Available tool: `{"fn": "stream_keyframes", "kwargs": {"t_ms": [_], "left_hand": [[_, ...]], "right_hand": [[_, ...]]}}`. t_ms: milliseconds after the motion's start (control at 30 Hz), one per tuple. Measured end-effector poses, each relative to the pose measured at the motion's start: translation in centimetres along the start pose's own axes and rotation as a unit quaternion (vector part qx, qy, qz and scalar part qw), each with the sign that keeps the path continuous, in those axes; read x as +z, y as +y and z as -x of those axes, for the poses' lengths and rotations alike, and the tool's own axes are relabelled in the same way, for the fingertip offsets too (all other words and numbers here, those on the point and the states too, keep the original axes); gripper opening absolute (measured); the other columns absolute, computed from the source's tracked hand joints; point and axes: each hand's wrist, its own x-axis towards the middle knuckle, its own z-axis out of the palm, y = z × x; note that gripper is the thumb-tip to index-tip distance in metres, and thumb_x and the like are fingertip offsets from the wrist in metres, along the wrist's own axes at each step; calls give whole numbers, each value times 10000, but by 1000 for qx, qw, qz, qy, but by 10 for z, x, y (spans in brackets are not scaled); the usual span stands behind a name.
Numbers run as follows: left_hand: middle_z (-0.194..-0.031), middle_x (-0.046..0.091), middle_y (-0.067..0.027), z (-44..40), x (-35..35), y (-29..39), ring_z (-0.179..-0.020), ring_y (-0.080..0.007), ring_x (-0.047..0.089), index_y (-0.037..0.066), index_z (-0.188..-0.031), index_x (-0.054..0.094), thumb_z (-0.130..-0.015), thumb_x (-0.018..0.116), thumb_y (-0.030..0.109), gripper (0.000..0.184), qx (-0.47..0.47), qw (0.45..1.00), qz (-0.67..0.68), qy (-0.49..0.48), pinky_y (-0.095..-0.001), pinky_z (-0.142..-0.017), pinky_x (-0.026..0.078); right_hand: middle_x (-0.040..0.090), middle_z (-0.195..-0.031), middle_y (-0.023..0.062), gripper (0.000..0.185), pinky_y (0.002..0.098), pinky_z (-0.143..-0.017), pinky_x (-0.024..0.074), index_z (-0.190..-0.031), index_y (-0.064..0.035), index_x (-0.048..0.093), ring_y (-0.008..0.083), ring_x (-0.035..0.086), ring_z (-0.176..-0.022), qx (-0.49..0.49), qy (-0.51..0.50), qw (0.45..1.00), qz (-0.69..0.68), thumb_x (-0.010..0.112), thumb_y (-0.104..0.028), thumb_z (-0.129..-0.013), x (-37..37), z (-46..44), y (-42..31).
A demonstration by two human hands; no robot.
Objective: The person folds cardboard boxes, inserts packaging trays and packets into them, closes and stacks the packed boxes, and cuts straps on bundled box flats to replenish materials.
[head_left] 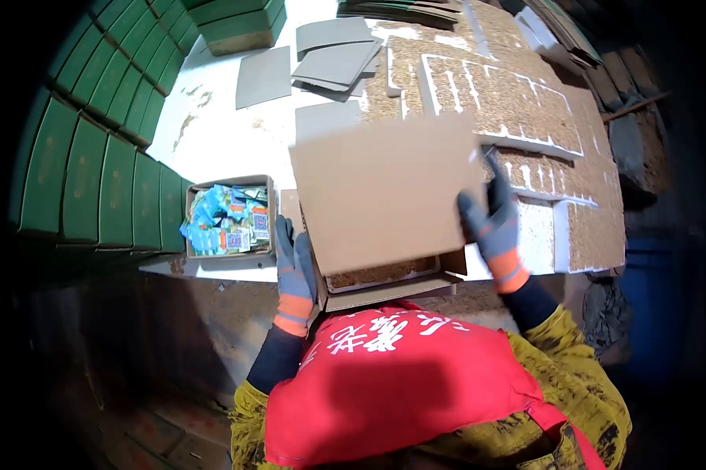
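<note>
Fingers of the left hand (296, 265) are held together against the near carton (392, 295); those of the right hand (497, 227) are spread at the cardboard sheet's (384, 192) right edge, pinching cannot be told. The carton is not yet closed; green boxes (116, 192) are already stacked left.

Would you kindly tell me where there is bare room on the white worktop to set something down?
The clearest patch is the white worktop between the green boxes, grey sheets and box of packets, despite some brown marks. The right side is crowded with brown-filled white trays; the near middle is taken by the cardboard box.
</note>
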Motion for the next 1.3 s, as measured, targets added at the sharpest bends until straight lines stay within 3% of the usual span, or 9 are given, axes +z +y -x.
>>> {"fn": "stream_keyframes", "kwargs": {"t_ms": [33,233,467,667,733,800,867,1200,1300], "left_hand": [[-1454,289,-220,0,1,-7,-1327,-304,324,-39,-1437,194,-954,482,260,636,27,999,5,-21,-367,-1096,242],[-1456,293,-229,5,9,7,-1345,-285,315,-45,-1413,250,-935,526,223,614,36,991,-96,-84,-341,-1091,249],[-1445,333,-188,-16,-14,-63,-1306,-298,356,-20,-1429,240,-961,464,213,569,311,863,-381,-120,-342,-1078,276],[-1360,445,-190,-10,-23,-20,-1254,-260,440,-8,-1396,328,-905,538,181,566,-3,982,59,-182,-339,-1026,368],[-1344,453,-203,-12,-7,-53,-1219,-282,476,-11,-1395,324,-879,617,257,651,-172,949,219,-148,-357,-1008,389],[-1316,456,-210,-15,10,-78,-1187,-258,476,-39,-1350,365,-767,741,362,801,-109,969,-114,-190,-357,-985,401],[-1257,507,-201,-9,29,-95,-1131,-239,514,-72,-1321,377,-727,782,378,848,-66,963,-243,-95,-359,-943,439],[-1324,444,-212,8,27,33,-1186,-264,479,-58,-1390,232,-662,843,318,1022,-199,971,12,-129,-367,-969,429],[-1340,439,-175,-4,-7,0,-1177,-242,484,-15,-1402,273,-817,690,376,818,-73,979,-26,-188,-337,-973,413]], "right_hand": [[602,-1118,174,666,313,-832,476,-1393,-17,353,209,600,-988,-135,-1,961,240,657,-202,-831,-4,19,40],[536,-1112,150,440,407,-873,446,-1144,-103,574,325,523,-1020,-131,-131,819,544,711,-213,-741,6,44,20],[536,-1229,148,427,404,-954,424,-1237,-171,552,339,500,-1146,-237,-386,799,394,596,-231,-817,69,28,97],[575,-1235,128,528,339,-960,444,-1295,-76,513,239,545,-1123,-31,-131,984,116,468,54,-785,-30,-6,49],[528,-1280,171,569,342,-954,450,-1388,-34,365,234,535,-1149,58,-84,992,-70,582,-88,-865,-52,-15,94],[456,-1342,208,809,364,-981,422,-1407,-4,295,278,475,-1223,266,-203,942,-9,714,-333,-798,-36,-4,144],[429,-1341,246,1008,391,-997,396,-1394,21,296,330,449,-1234,132,-149,958,208,772,-507,-679,12,23,173],[531,-1273,115,550,334,-991,390,-1355,-9,391,217,502,-1159,168,-230,955,-86,560,-299,-919,-23,8,144],[508,-1300,81,504,319,-1003,385,-1382,-29,365,189,486,-1178,155,-222,921,-278,491,-258,-951,-25,6,103]]}}
